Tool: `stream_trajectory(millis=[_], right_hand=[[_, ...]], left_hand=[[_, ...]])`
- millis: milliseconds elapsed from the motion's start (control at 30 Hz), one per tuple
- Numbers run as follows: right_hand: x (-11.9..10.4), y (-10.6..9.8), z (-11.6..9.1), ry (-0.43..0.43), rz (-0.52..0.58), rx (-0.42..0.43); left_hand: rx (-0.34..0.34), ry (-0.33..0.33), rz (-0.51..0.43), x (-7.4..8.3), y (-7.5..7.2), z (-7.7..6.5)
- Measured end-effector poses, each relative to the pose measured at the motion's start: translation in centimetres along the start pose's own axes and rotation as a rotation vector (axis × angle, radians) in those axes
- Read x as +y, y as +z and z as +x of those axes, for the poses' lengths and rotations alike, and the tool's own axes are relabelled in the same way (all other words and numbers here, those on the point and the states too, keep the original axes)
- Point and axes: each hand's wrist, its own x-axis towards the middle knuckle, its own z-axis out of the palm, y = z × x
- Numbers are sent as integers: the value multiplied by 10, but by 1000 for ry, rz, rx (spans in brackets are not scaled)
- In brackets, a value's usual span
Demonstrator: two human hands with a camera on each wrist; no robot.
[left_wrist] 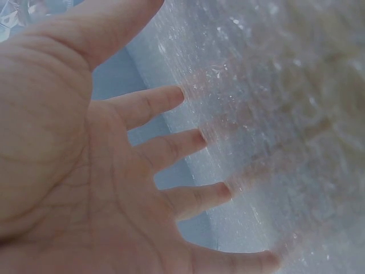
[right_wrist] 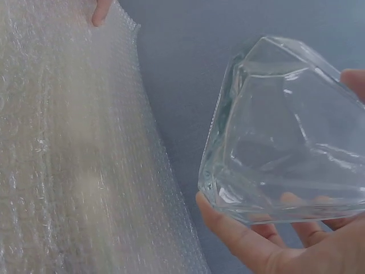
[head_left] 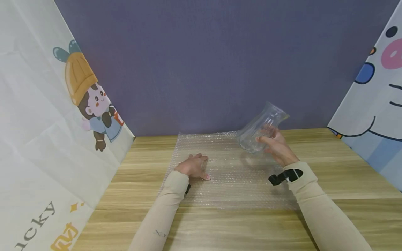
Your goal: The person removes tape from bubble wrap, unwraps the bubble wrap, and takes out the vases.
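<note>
A clear glass vase [head_left: 251, 134] with a flared rim is tilted in the air over the back right part of a bubble wrap sheet [head_left: 226, 190]. My right hand [head_left: 280, 148] grips it around the side, rim up and to the right. In the right wrist view the thick angular base of the vase [right_wrist: 274, 131] faces the camera, fingers below and the thumb at its right edge. On the left part of the sheet, my left hand [head_left: 193, 165] has its fingers spread. Those fingertips meet the bubble wrap [left_wrist: 274, 114] in the left wrist view.
The sheet lies flat on a wood-grain table [head_left: 138, 209], its back edge near a dark blue-grey panel [head_left: 201, 62]. White panels with cartoon prints stand on the left [head_left: 31, 104] and right [head_left: 383, 104]. A black strap [head_left: 290, 175] circles the right wrist.
</note>
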Motion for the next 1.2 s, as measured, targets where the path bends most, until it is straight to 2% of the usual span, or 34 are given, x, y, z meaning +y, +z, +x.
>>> stream_trajectory(millis=[567,833,1200], right_hand=[[1,-9,0,-59,-84,19],[2,-14,2,-93,-76,33],[0,-17,1,-93,-124,64]], left_hand=[[-3,-11,4,0,2,2],[-2,-10,0,1,2,2],[-2,-15,19,2,2,3]])
